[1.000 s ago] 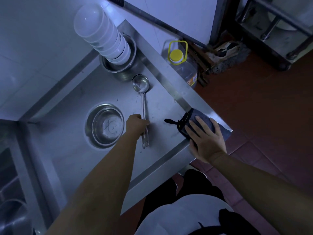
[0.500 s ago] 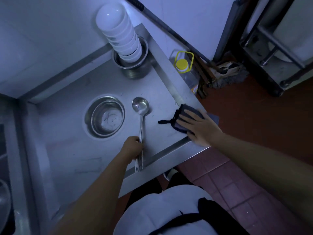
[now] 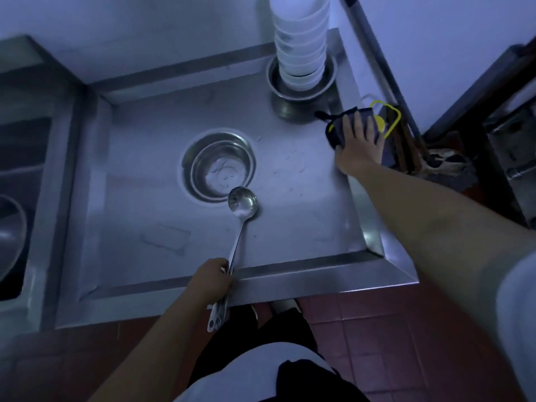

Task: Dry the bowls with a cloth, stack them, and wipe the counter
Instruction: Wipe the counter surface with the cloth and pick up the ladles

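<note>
Cloth (image 3: 352, 126) lies flat under the open right hand (image 3: 358, 146) at the tabletop (image 3: 290, 242) edge, while the left hand (image 3: 213, 281) grips a ladle (image 3: 242, 203).

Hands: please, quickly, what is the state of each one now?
Left hand: closed, holding the ladle.
Right hand: open, pressing the cloth flat.

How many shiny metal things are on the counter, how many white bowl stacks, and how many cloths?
Shiny metal things: 3, the ladle, the metal bowl sunk in the counter, and the metal pot under the stack
White bowl stacks: 1
Cloths: 1, under the right hand
Total: 5
</note>
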